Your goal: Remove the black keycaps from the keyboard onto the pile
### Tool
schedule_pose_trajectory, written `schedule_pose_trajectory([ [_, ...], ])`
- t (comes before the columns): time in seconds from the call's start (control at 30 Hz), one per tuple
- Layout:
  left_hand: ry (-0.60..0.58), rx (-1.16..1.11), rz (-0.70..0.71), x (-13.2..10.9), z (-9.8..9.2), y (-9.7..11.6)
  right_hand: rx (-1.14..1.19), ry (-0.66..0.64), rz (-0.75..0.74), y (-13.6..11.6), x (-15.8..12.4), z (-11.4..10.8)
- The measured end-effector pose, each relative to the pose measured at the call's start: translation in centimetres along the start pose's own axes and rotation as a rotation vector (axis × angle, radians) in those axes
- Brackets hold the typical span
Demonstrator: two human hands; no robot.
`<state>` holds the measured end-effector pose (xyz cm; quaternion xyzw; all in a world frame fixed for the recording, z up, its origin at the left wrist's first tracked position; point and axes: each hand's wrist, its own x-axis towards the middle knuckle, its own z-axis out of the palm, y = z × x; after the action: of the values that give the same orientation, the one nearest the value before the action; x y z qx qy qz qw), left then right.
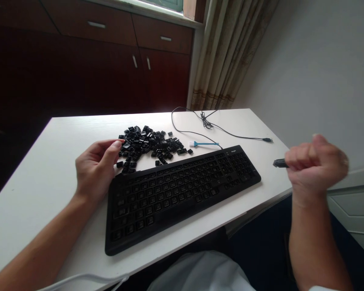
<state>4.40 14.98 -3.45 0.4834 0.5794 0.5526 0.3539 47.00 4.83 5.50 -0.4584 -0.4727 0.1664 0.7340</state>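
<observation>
A black keyboard (pixel 185 190) with its keycaps off lies slanted across the white table. Behind its left part is a heap of loose black keycaps (pixel 145 141). My left hand (pixel 98 161) is at the heap's left edge, by the keyboard's far left corner. Its thumb and forefinger are pinched together; I cannot make out whether a keycap is between them. Off the table's right side, my right hand (pixel 315 163) is raised in a fist around a dark, narrow object (pixel 280 163). Only that object's end sticks out, so its kind is unclear.
A small blue brush (pixel 204 144) with pale bristles lies behind the keyboard. The keyboard's black cable (pixel 188 131) loops over the table (pixel 36 169) to a plug (pixel 267 140) on the right. A white cord (pixel 85 277) runs along the near edge. Cabinets (pixel 103 72) stand beyond.
</observation>
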Motion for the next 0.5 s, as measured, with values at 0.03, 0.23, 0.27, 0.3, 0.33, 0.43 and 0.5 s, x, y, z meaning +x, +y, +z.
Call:
schedule_pose_trajectory([
  [0.03,0.001,0.001,-0.003,0.0,0.0,0.0,0.021,-0.013,-0.039,0.2,-0.1,0.0],
  [0.23,0.005,0.018,-0.012,0.1,0.0,0.0,-0.037,-0.059,0.084,2.2,-1.5,-0.2],
  [0.27,0.000,0.021,-0.016,0.1,0.0,0.0,-0.035,-0.035,0.062,1.8,-1.4,-0.4],
  [0.3,-0.001,0.024,-0.020,0.1,0.0,0.0,-0.031,-0.013,0.036,1.2,-1.1,-0.8],
  [0.33,0.002,0.030,-0.022,0.1,0.0,0.0,-0.034,0.001,0.024,0.6,-0.8,-1.2],
  [0.43,0.012,0.046,-0.026,0.1,0.0,-0.1,-0.103,0.035,0.026,-0.5,-0.2,-2.5],
  [0.5,0.013,0.047,-0.023,0.1,0.0,-0.2,-0.380,0.039,0.062,-0.1,-0.6,-3.5],
])
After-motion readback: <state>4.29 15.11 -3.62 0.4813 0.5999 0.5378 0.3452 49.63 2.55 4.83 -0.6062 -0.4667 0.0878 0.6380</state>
